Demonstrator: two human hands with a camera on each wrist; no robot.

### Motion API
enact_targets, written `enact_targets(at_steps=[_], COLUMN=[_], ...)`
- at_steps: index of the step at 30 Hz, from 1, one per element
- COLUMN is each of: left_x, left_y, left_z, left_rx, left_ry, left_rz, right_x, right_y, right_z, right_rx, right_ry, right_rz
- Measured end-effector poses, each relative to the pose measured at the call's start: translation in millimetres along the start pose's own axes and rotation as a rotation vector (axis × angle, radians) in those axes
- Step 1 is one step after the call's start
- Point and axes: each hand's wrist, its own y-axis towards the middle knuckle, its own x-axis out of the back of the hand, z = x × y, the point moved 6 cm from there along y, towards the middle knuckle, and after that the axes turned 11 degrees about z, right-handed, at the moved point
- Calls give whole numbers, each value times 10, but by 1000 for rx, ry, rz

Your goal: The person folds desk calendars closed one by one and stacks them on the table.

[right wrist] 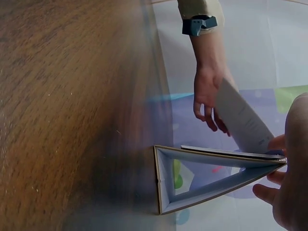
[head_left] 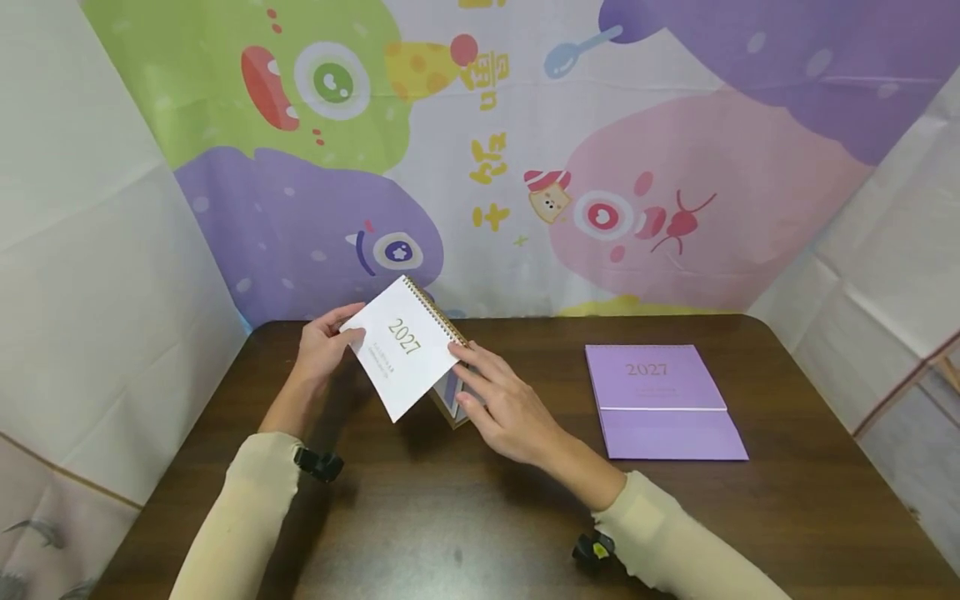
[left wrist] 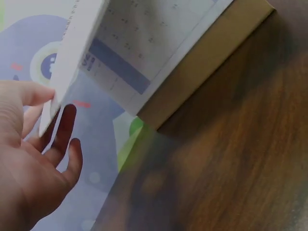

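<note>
A white desk calendar (head_left: pixel 401 350) marked 2027 is tilted above the table, its spiral binding toward the upper right. The left hand (head_left: pixel 321 346) pinches the outer edge of the white cover sheet between thumb and fingers. That sheet (left wrist: pixel 72 48) stands away from a printed month page (left wrist: pixel 139 43) in the left wrist view. At the bound edge, the right hand (head_left: pixel 506 404) grips the calendar's end, with fingers on both sides of the fold. In the right wrist view the triangular stand (right wrist: pixel 161 183) shows end-on, its base off to the left.
On the right of the dark wooden table (head_left: pixel 450 533) lies a purple calendar (head_left: pixel 663 392), also marked 2027, with a white line across it. A cartoon-print cloth (head_left: pixel 495 275) hangs behind the table. Black camera straps (head_left: pixel 318 464) are on both wrists.
</note>
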Motion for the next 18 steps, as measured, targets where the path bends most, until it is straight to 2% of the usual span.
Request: enact_targets(at_steps=[4,9,11,18], left_x=[-48,-123,-152,-226], left_y=[4,8,6,11], left_z=[48,72,71,107], left_rx=[-4,-42,-45,-9], left_ry=[128,372,442,528], left_rz=[16,46,56,73], right_x=[-7,-3,-3,-9], right_y=[5,4,1,-5], right_z=[0,-8,-11,-17], right_rx=[3,-1,-3,-9], right_ry=[-14,-17,-12,-2], right_rz=[2,-1,-2,-1])
